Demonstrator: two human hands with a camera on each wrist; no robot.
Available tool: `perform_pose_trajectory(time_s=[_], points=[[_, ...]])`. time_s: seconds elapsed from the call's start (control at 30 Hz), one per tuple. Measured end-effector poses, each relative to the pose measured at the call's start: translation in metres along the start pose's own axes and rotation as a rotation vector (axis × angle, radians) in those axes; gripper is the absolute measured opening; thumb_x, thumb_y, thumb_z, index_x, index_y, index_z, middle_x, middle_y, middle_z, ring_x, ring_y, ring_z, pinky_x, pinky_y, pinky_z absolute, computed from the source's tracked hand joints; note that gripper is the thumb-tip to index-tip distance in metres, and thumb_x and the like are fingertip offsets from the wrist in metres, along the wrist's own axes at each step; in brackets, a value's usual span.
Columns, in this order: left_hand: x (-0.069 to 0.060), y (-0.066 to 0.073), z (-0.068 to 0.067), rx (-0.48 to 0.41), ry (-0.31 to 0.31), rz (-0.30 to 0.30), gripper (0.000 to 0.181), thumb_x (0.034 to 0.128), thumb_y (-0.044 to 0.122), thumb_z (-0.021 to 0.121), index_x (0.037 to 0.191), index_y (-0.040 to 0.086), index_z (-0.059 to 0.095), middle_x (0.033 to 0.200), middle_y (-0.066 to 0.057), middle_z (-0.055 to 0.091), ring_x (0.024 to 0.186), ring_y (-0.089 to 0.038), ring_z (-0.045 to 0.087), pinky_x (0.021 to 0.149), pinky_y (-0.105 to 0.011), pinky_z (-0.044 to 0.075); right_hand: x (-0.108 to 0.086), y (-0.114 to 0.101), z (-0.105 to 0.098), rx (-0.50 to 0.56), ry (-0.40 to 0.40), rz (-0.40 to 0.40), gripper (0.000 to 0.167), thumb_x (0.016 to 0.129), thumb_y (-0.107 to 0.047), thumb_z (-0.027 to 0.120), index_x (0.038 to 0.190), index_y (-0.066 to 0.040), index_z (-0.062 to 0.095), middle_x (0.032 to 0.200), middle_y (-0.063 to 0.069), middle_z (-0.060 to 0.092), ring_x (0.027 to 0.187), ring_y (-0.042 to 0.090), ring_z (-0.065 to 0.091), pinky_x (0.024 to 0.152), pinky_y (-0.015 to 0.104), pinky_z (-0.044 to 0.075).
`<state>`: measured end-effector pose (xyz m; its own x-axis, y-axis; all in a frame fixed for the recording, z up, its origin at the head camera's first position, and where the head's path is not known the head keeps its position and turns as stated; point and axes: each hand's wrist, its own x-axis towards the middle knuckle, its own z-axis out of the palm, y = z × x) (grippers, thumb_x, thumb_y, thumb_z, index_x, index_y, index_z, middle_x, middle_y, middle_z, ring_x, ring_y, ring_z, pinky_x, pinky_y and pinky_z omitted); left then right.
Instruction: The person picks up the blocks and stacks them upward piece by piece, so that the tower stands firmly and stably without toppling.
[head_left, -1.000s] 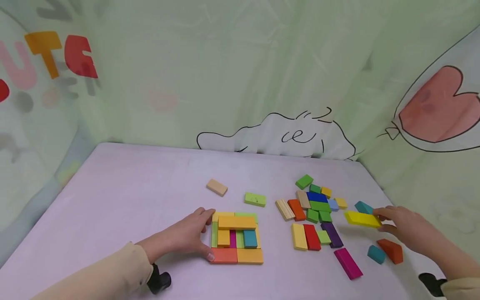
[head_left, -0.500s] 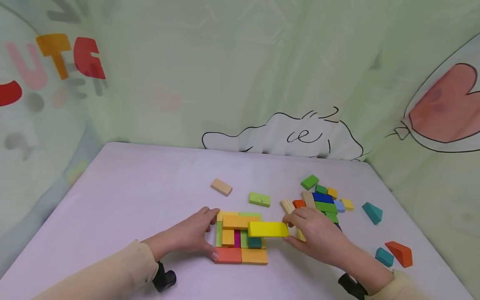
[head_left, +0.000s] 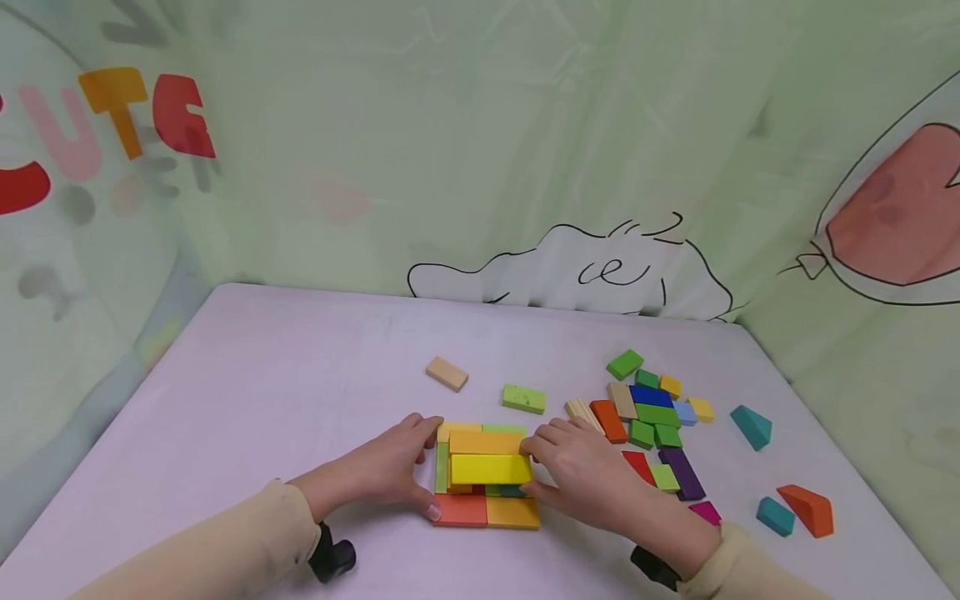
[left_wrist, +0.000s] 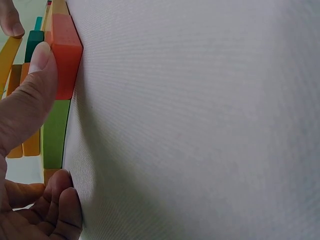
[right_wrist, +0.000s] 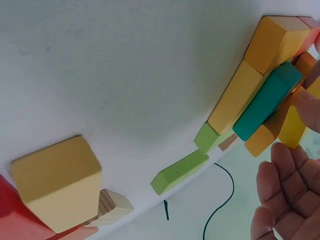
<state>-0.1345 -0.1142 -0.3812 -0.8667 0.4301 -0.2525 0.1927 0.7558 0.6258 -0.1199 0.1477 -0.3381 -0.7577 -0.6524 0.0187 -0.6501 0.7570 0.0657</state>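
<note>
A low rectangular structure of wooden blocks stands before me, with an orange-red block [head_left: 460, 510] at its front left corner. My left hand [head_left: 390, 462] holds its left side, thumb on that block and fingers at the back corner. My right hand [head_left: 588, 475] pinches the right end of a long bright yellow block [head_left: 491, 469] above the structure. This block lies in front of and parallel to a yellow-orange block [head_left: 486, 442] on top. Beneath it shows a teal block [right_wrist: 270, 100], in the right wrist view. Whether the yellow block touches what lies below is unclear.
Loose blocks lie to the right, among them a blue one [head_left: 651, 396], a purple one [head_left: 682, 475] and a red-orange arched one [head_left: 808, 510]. A green block [head_left: 523, 398] and a tan block [head_left: 447, 373] lie behind the structure. Printed cloth walls [head_left: 375, 167] surround the table.
My right hand has carried the yellow block leftward from the table's right side to over the structure, beside the yellow-orange block. The left hand has stayed at the structure's left side.
</note>
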Motion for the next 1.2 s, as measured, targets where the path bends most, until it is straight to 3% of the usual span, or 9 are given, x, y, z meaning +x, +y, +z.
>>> perform_pose_trajectory(time_s=[0.4, 0.63, 0.97, 1.2], points=[[0.0, -0.001, 0.001, -0.007, -0.003, 0.0, 0.111, 0.0651, 0.033, 0.098, 0.153, 0.003, 0.038, 0.12, -0.006, 0.054, 0.102, -0.018, 0.055, 0.099, -0.042, 0.055, 0.004, -0.002, 0.002, 0.007, -0.018, 0.03, 0.039, 0.082, -0.037, 0.085, 0.111, -0.014, 0.074, 0.102, 0.0, 0.074, 0.099, 0.019, 0.066, 0.1, 0.047, 0.056], [0.0, -0.001, 0.0, -0.001, -0.004, 0.001, 0.111, 0.065, 0.034, 0.097, 0.154, 0.002, 0.038, 0.12, -0.006, 0.054, 0.102, -0.018, 0.055, 0.1, -0.042, 0.056, 0.002, -0.001, 0.001, 0.01, -0.017, 0.02, 0.039, 0.082, -0.039, 0.085, 0.112, -0.016, 0.074, 0.101, -0.002, 0.073, 0.095, 0.016, 0.064, 0.093, 0.041, 0.058], [-0.001, 0.001, -0.001, -0.002, -0.004, -0.012, 0.11, 0.0654, 0.034, 0.097, 0.154, 0.003, 0.038, 0.12, -0.006, 0.054, 0.102, -0.017, 0.055, 0.101, -0.042, 0.055, 0.002, 0.002, -0.004, 0.059, 0.011, 0.013, 0.036, 0.082, -0.038, 0.085, 0.11, -0.017, 0.074, 0.101, -0.004, 0.073, 0.096, 0.015, 0.064, 0.093, 0.041, 0.058], [0.0, 0.001, 0.0, -0.008, -0.002, -0.018, 0.11, 0.0655, 0.033, 0.097, 0.154, 0.004, 0.038, 0.12, -0.007, 0.055, 0.103, -0.018, 0.055, 0.101, -0.043, 0.055, 0.013, 0.0, -0.002, 0.172, -0.006, 0.033, 0.061, 0.082, -0.048, 0.083, 0.129, -0.013, 0.067, 0.124, 0.004, 0.067, 0.119, 0.024, 0.059, 0.101, 0.049, 0.055]])
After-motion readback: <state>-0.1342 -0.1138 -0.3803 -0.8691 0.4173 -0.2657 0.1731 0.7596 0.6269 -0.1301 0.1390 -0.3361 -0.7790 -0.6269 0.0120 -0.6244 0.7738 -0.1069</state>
